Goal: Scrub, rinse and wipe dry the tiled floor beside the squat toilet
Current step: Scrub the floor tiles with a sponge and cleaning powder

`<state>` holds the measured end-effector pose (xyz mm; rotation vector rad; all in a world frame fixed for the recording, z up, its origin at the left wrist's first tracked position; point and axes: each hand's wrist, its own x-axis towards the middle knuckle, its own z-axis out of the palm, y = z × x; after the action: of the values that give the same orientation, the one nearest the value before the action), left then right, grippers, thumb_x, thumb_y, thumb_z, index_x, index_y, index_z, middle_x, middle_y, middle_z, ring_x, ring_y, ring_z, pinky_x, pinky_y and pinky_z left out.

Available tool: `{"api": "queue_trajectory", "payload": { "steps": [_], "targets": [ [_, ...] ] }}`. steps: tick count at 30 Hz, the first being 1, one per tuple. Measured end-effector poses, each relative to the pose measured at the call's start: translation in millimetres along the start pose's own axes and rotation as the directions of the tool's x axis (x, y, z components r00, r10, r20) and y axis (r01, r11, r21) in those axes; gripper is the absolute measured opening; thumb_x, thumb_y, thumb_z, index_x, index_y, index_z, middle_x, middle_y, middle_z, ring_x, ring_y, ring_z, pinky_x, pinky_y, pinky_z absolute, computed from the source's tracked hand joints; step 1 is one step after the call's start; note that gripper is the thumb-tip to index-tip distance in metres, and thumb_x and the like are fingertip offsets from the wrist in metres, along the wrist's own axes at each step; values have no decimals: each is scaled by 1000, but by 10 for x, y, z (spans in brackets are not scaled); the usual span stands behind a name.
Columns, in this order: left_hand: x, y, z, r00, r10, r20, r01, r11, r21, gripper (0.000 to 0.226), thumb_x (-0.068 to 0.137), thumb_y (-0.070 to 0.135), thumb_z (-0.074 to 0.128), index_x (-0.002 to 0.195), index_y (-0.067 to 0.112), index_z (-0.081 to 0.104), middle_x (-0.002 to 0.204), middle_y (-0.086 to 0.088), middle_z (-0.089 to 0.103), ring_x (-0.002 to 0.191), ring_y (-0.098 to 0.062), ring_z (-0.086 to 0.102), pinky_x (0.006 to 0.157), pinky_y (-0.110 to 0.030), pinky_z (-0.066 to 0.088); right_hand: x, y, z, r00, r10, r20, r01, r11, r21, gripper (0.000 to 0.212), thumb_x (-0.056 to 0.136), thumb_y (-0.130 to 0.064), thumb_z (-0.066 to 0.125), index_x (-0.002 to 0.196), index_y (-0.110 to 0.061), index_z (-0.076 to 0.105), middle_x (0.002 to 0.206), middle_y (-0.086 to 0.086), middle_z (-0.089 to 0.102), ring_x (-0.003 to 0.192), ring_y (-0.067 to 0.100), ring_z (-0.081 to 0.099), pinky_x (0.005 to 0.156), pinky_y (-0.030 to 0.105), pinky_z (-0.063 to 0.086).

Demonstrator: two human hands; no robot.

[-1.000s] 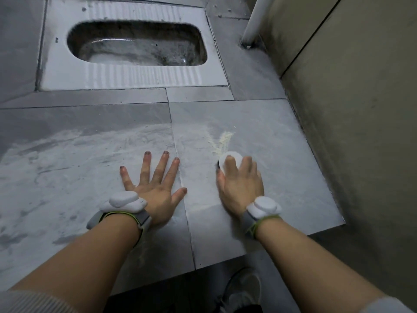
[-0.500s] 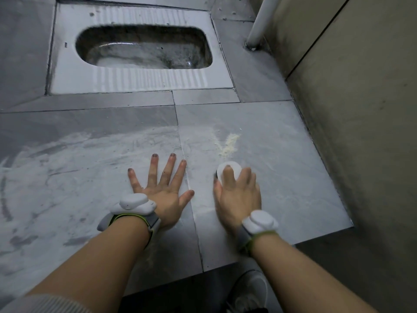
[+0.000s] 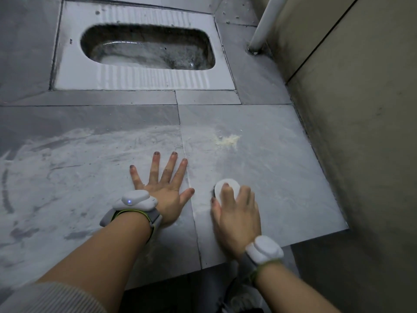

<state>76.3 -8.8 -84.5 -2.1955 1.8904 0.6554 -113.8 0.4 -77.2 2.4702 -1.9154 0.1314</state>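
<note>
At the bottom edge of the frame, we see a shoe point(image 3: 242, 298) on the darker lower floor, below the step of the tiled floor point(image 3: 282, 177). Just above it, both forearms reach forward, each wrist carrying a white band device. Right of centre, our right hand point(image 3: 237, 213) curls its fingers over a white scrubber point(image 3: 228, 186) and presses it onto the tile. At centre, our left hand point(image 3: 165, 188) lies flat on the tiles, fingers straight and spread wide, holding nothing, its thumb close to the grout line between two tiles. Pale, powdery smears cover the tiles across the left and centre, with a yellowish patch point(image 3: 228, 140) beyond the scrubber. In the upper middle sits the squat toilet point(image 3: 144, 77), its bowl dark and wet. A white pipe point(image 3: 264, 21) rises at upper right, beside the beige wall point(image 3: 361, 109).
</note>
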Motion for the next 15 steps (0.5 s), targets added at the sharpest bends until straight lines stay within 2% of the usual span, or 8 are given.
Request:
{"api": "queue_trajectory", "payload": {
  "steps": [3, 8, 11, 15],
  "targets": [
    [13, 2, 12, 1000, -4, 8, 4, 1000, 11, 71, 90, 71, 5, 139, 41, -36, 142, 15, -49, 138, -24, -42, 105, -70, -19, 486, -50, 52, 1000, 11, -20, -11, 1000, -14, 35, 91, -42, 46, 113, -16, 41, 98, 21, 48, 80, 36, 49, 64, 40, 43],
    [7, 20, 12, 1000, -22, -18, 22, 1000, 18, 70, 90, 70, 5, 141, 43, -35, 149, 15, -44, 138, -22, -42, 105, -69, -19, 1236, -82, 62, 997, 58, 60, -59, 998, 20, 31, 97, -44, 41, 112, -21, 28, 113, 22, 43, 96, 40, 46, 75, 42, 36],
    [-4, 19, 10, 999, -26, -19, 26, 1000, 13, 70, 89, 71, 4, 141, 43, -34, 149, 15, -43, 139, -22, -41, 105, -69, -19, 912, -65, -10, 996, 38, 84, -40, 999, 20, 32, 96, -44, 40, 115, -20, 31, 110, 19, 43, 93, 36, 45, 71, 38, 30],
    [18, 17, 30, 999, -38, -16, 38, 999, -8, 69, 89, 70, 5, 142, 44, -32, 143, 17, -45, 140, -22, -40, 104, -69, -20, 23, -112, -47, 1000, 8, 27, -8, 1000, 15, 40, 93, -44, 43, 119, -15, 49, 99, 19, 49, 79, 34, 48, 64, 39, 43]
  ]
}}
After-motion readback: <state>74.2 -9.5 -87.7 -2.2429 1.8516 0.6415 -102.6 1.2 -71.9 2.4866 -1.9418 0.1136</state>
